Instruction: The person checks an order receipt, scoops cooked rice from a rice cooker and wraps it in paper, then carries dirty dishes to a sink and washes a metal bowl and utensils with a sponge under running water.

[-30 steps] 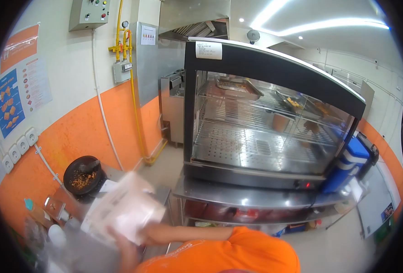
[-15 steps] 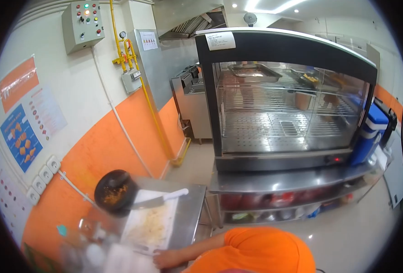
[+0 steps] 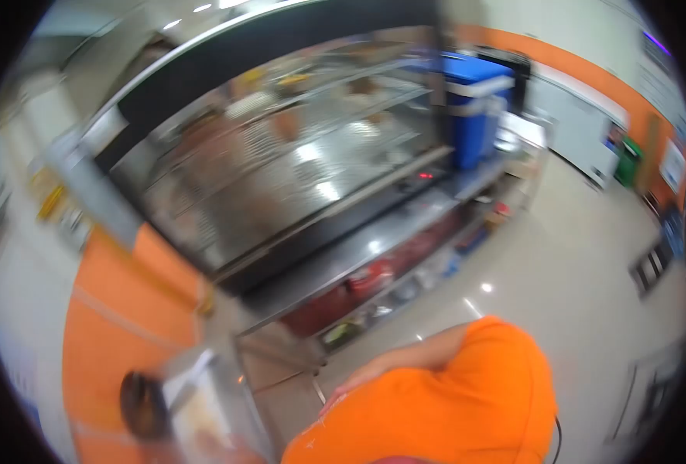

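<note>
My right hand (image 3: 344, 389) is low in front of the orange shirt (image 3: 436, 406), close to its lower edge. Blur and the shirt obscure its fingers, and nothing can be made out in it. A smeared, skin-coloured patch, seemingly my left hand (image 3: 238, 451), is at the bottom edge by the white cutting board (image 3: 215, 410); its fingers cannot be read. On the board lie pale chopped food (image 3: 203, 417) and a knife (image 3: 190, 380) with a white handle. Beside the board stands a dark round bowl (image 3: 143, 404), its contents blurred.
A glass-fronted display cabinet (image 3: 304, 170) with trays stands on a steel shelf unit (image 3: 374, 247), red containers (image 3: 370, 276) below. A blue cooler box (image 3: 474, 108) is at its right. Farther right are a white chest freezer (image 3: 575, 120), a green bin (image 3: 627, 158) and tiled floor (image 3: 505, 286).
The view has swung right and tilted, so cabinet, board and bowl appear farther left. My right hand has come off the cutting board and back toward the shirt.
</note>
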### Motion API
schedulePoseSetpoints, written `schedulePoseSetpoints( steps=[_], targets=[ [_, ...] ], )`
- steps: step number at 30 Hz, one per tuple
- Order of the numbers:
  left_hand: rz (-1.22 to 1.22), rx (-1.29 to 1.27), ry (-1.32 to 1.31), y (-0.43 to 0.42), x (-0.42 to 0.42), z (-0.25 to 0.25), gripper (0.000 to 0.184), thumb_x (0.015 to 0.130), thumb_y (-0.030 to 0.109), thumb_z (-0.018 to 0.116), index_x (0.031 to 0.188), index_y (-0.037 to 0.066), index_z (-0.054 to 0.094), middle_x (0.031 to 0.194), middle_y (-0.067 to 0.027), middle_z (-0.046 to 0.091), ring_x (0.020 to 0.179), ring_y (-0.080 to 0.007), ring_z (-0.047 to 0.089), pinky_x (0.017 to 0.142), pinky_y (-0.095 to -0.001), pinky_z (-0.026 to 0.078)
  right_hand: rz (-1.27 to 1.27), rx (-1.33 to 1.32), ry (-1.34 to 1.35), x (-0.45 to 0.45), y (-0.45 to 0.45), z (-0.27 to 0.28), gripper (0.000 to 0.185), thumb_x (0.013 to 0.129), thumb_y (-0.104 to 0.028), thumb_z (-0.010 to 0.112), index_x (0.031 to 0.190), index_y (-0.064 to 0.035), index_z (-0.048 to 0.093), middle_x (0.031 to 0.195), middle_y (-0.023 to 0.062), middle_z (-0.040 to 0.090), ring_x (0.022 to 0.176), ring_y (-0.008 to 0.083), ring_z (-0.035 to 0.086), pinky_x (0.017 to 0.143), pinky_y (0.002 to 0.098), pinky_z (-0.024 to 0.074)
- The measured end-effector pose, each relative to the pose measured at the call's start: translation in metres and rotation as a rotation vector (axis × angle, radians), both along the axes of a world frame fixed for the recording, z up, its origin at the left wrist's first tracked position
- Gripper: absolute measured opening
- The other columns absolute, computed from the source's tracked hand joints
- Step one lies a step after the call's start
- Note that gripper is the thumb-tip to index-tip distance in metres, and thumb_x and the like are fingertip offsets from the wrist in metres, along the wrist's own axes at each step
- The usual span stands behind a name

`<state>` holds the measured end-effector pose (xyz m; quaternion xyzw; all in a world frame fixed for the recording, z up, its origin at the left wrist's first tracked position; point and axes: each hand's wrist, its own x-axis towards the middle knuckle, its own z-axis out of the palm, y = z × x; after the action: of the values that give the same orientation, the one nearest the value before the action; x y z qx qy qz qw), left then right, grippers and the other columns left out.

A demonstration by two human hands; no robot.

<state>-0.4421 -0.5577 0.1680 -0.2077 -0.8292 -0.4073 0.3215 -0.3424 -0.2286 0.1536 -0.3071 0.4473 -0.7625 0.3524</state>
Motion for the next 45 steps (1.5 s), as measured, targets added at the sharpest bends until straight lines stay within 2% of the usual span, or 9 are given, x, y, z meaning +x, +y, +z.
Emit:
schedulePoseSetpoints(
  steps=[4,8,9,11,13,16,30,37,45],
  targets=[
    [-0.500,-0.008,-0.159,0.188,0.010,0.018,0.041,0.082,0.007,0.050,0.122,0.003,0.038,0.129,-0.0123,0.037,0.118,-0.0260,0.038,0.098,-0.0379,0.029,-0.534,0.803,-0.590,0.175,0.123,0.006,0.051,0.094,-0.037,0.036,0.127,0.0019,0.043,0.137,0.0136,0.037,0.126,0.0255,0.034,0.105,0.0383,0.0232],
    [-1.048,0.024,-0.128,0.402,0.075,0.015,0.029,0.079,0.005,0.054,0.107,0.002,0.050,0.117,-0.0124,0.046,0.107,-0.0246,0.046,0.092,-0.0345,0.036,-1.249,1.261,-0.238,0.300,0.217,-0.035,0.045,0.090,-0.034,0.047,0.124,-0.0051,0.049,0.131,0.0147,0.044,0.121,0.0246,0.041,0.103,0.0369,0.0269],
    [-1.157,0.025,-0.166,0.447,0.107,0.025,0.026,0.077,0.007,0.058,0.102,0.003,0.054,0.109,-0.0126,0.051,0.104,-0.0250,0.048,0.089,-0.0340,0.037,-1.258,1.242,-0.274,0.327,0.210,-0.025,0.045,0.090,-0.034,0.047,0.124,-0.0051,0.049,0.131,0.0147,0.044,0.121,0.0246,0.041,0.103,0.0369,0.0269],
    [-1.337,-0.050,-0.336,0.531,0.155,0.020,0.022,0.075,0.009,0.060,0.097,0.007,0.056,0.106,-0.0102,0.054,0.100,-0.0251,0.051,0.086,-0.0345,0.038,-1.475,-0.092,-0.537,0.370,0.202,0.015,0.039,0.085,-0.035,0.053,0.115,-0.0102,0.058,0.119,0.0131,0.054,0.116,0.0294,0.046,0.101,0.0388,0.0314],
    [-1.472,-0.169,0.029,0.604,0.195,0.030,0.017,0.074,0.011,0.062,0.091,0.010,0.059,0.102,-0.0076,0.057,0.097,-0.0260,0.053,0.084,-0.0365,0.038,-1.495,0.421,-0.608,0.408,0.221,-0.026,0.038,0.085,-0.034,0.054,0.114,-0.0097,0.058,0.118,0.0132,0.055,0.114,0.0297,0.047,0.100,0.0378,0.0318],
    [-1.437,-0.229,0.275,0.699,0.234,0.059,0.013,0.072,0.014,0.064,0.085,0.012,0.061,0.097,-0.0061,0.059,0.096,-0.0255,0.054,0.088,-0.0451,0.034,-1.059,1.874,-0.689,0.459,0.250,-0.107,0.035,0.084,-0.030,0.056,0.111,-0.0081,0.059,0.114,0.0135,0.057,0.110,0.0308,0.050,0.099,0.0348,0.0332],
    [-1.014,-0.397,0.614,1.108,0.208,0.312,0.031,0.083,0.028,0.057,0.107,0.007,0.057,0.108,-0.0120,0.058,0.100,-0.0254,0.056,0.088,-0.0340,0.041,-1.921,1.779,-0.274,0.496,0.628,-0.015,0.024,0.081,-0.026,0.059,0.098,-0.0095,0.062,0.101,0.0066,0.060,0.097,0.0247,0.055,0.089,0.0398,0.0381],
    [-2.154,-0.452,0.389,1.108,0.303,0.174,0.029,0.066,0.023,0.073,0.088,0.006,0.064,0.088,-0.0058,0.064,0.082,-0.0233,0.060,0.086,-0.0424,0.038,-2.079,1.758,-0.030,0.554,0.827,0.027,0.017,0.077,-0.019,0.060,0.090,-0.0081,0.063,0.088,0.0094,0.062,0.082,0.0295,0.058,0.076,0.0383,0.0433],
    [-1.660,-0.184,-0.417,1.224,0.359,0.073,0.034,0.081,0.028,0.062,0.099,-0.001,0.057,0.097,-0.0128,0.059,0.090,-0.0222,0.054,0.084,-0.0329,0.039,-1.675,2.307,0.608,0.557,1.167,0.130,0.015,0.078,-0.021,0.059,0.090,-0.0122,0.061,0.090,0.0045,0.060,0.083,0.0229,0.058,0.074,0.0370,0.0420]
  ],
)
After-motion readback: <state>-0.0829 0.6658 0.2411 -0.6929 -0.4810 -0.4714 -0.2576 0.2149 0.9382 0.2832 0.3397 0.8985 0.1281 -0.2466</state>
